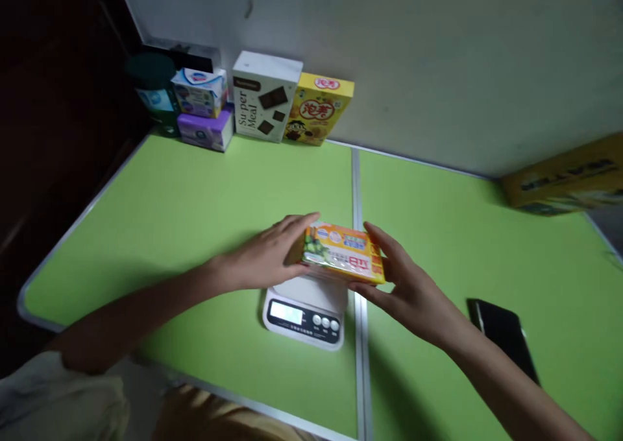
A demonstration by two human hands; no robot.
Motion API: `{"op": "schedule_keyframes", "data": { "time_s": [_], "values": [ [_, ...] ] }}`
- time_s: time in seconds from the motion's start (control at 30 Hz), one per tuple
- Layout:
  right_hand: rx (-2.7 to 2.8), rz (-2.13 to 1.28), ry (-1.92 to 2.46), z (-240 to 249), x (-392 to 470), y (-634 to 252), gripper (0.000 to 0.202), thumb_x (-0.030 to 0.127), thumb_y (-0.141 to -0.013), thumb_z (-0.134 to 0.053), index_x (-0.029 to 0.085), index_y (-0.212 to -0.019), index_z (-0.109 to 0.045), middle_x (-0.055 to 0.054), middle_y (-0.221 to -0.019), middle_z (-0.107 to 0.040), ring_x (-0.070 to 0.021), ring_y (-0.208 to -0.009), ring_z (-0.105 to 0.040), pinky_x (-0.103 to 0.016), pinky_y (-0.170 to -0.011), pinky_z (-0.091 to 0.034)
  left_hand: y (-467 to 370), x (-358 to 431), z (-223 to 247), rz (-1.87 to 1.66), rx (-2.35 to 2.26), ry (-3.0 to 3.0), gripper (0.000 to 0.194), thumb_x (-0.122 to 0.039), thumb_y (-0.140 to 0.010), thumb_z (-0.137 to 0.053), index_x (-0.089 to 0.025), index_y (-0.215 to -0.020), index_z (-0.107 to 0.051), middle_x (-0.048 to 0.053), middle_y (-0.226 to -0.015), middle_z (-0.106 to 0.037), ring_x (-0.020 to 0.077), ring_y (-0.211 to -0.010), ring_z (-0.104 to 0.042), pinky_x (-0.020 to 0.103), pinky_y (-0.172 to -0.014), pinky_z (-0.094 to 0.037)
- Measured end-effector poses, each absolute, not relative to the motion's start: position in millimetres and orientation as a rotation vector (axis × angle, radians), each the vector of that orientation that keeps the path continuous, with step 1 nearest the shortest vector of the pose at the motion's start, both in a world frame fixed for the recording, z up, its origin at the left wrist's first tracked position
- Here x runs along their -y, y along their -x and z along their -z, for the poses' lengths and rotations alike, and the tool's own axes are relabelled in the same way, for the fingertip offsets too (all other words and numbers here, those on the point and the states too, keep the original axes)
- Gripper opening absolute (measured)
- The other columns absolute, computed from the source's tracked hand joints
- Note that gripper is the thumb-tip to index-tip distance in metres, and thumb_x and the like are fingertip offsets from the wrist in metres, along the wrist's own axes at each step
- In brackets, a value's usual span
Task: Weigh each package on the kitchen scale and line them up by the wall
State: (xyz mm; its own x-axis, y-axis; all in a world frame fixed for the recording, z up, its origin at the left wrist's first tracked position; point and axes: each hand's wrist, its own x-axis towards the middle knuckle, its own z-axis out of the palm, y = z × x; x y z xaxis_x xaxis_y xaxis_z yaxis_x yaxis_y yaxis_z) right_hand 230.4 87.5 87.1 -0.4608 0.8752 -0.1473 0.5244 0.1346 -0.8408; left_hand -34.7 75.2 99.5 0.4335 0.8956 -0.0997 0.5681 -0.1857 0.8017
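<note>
An orange and yellow packet [343, 251] with green pictures on its wrapper is held between my two hands. My left hand [265, 253] grips its left end, thumb below and fingers at the upper corner. On the right end, my right hand [409, 279] closes its fingers and thumb. Beneath the packet stands a white kitchen scale [306, 321] with a lit display and round buttons. The packet covers part of the scale's platform, and I cannot tell whether the two touch.
Against the wall stand a white Super Meal box [265, 100], a yellow box [316, 113], a purple pack [207, 130] with a small carton [200, 94] on it, and a dark green canister [156, 97]. A black phone-like object [503, 337] and a large yellow box [569, 175] are right.
</note>
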Motion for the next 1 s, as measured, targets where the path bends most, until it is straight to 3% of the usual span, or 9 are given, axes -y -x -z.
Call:
{"op": "schedule_keyframes", "data": {
  "time_s": [0.13,0.3,0.5,0.73,0.83,1.0],
  "values": [
    [2.002,-1.224,1.362,-95.3,-96.2,-218.0,0.07,0.049,-0.075,-0.075,0.025,-0.133,-0.043,-0.017,-0.132,-0.06,-0.0302,-0.096,-0.072,-0.042,-0.079,-0.064,44.8,-82.4,-104.4,-0.631,-1.137,-1.872,0.076,-0.018,-0.08,-0.069,-0.02,-0.147,-0.034,0.013,-0.153,-0.043,0.0283,-0.14,-0.043,0.047,-0.118,-0.036],
    [1.968,-1.124,1.292,-114.2,-120.7,-177.0,0.071,0.049,-0.067,-0.081,0.026,-0.124,-0.047,-0.015,-0.128,-0.061,-0.0312,-0.097,-0.071,-0.041,-0.073,-0.064,75.9,-95.2,-110.7,-0.893,-1.117,-1.788,0.076,-0.016,-0.081,-0.064,-0.025,-0.149,-0.031,0.01,-0.155,-0.04,0.0272,-0.141,-0.042,0.045,-0.117,-0.039],
    [1.914,-1.169,1.212,-99.1,-193.8,-97.6,0.079,0.046,-0.059,-0.084,0.021,-0.124,-0.046,-0.018,-0.133,-0.056,-0.0292,-0.091,-0.071,-0.042,-0.067,-0.064,121.5,-116.4,-69.3,-1.258,-1.433,-1.641,0.065,-0.014,-0.086,-0.048,-0.018,-0.148,-0.029,0.016,-0.157,-0.035,0.0263,-0.146,-0.032,0.047,-0.117,-0.035],
    [1.962,-1.074,1.191,-62.5,-286.8,-30.5,0.089,0.043,-0.055,-0.082,0.015,-0.13,-0.044,-0.022,-0.131,-0.054,-0.0225,-0.07,-0.067,-0.043,-0.062,-0.06,151.3,-150.3,-36.4,-1.092,-1.649,-1.716,0.067,-0.012,-0.084,-0.049,-0.018,-0.148,-0.032,0.018,-0.161,-0.023,0.0263,-0.15,-0.024,0.046,-0.122,-0.025],
    [1.992,-1.051,1.135,-52.3,-310.7,-12.6,0.088,0.047,-0.056,-0.081,0.016,-0.13,-0.044,-0.022,-0.131,-0.053,-0.0227,-0.071,-0.066,-0.043,-0.065,-0.06,150.3,-173.9,-31.0,-0.979,-1.719,-1.805,0.065,-0.006,-0.082,-0.051,-0.014,-0.146,-0.038,0.02,-0.162,-0.012,0.0313,-0.152,-0.018,0.048,-0.123,-0.02],
    [2.06,-0.972,1.051,-37.4,-328.8,-3.0,0.081,0.049,-0.065,-0.076,0.018,-0.133,-0.045,-0.021,-0.135,-0.049,-0.0269,-0.085,-0.066,-0.047,-0.073,-0.06,149.5,-205.0,-17.6,-0.792,-1.863,-1.925,0.064,-0.004,-0.08,-0.055,-0.014,-0.143,-0.045,0.019,-0.162,-0.007,0.0403,-0.15,-0.015,0.056,-0.119,-0.028]
  ]
}}
